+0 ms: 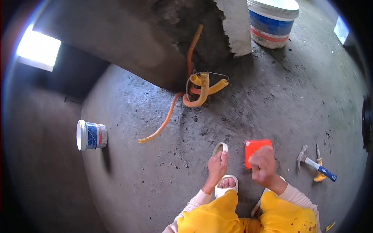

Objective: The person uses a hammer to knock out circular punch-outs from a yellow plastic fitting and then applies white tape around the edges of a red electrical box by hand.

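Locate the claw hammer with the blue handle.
In the head view, the claw hammer with the blue handle lies on the grey concrete floor at right, beside a yellow-handled tool, right of the right hand and orange square box.

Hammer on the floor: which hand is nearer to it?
Right. The right hand is a fist over the orange box, just left of the hammer; the left hand is farther left, by a white sandal.

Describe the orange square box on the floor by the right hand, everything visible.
The orange square plastic box lies flat on the grey concrete floor, just ahead of the person's white sandals. It looks like a shallow moulded plastic piece with a ridged top edge. The clenched right hand covers its lower right part, seemingly touching it. The left hand is apart from it, on a small white curved piece.
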`<state>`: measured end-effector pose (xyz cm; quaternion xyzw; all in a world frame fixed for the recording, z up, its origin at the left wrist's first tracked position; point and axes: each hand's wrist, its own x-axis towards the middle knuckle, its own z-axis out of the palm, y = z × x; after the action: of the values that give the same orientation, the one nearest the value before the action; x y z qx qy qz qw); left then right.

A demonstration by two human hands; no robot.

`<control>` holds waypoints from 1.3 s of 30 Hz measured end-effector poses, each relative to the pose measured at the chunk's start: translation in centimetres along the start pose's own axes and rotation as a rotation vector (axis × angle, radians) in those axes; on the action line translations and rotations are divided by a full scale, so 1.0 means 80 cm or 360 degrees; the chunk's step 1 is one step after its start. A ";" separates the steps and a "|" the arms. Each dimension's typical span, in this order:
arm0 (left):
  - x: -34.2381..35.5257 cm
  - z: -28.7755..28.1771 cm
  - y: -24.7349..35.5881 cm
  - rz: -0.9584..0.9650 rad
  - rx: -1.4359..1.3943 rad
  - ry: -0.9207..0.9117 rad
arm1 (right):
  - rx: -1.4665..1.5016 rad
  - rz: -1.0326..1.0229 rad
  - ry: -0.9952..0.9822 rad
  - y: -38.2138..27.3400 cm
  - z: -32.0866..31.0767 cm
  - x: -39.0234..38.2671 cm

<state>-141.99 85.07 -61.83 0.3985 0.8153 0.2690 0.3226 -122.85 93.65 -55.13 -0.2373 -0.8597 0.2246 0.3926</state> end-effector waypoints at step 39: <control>0.104 0.111 0.141 0.0372 0.0153 -0.1078 | 0.0758 0.1832 0.0142 0.147 0.003 -0.111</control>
<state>-133.95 99.61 -62.32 0.5703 0.6228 0.1182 0.5224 -115.17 97.67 -67.10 -0.5776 -0.5031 0.5756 0.2864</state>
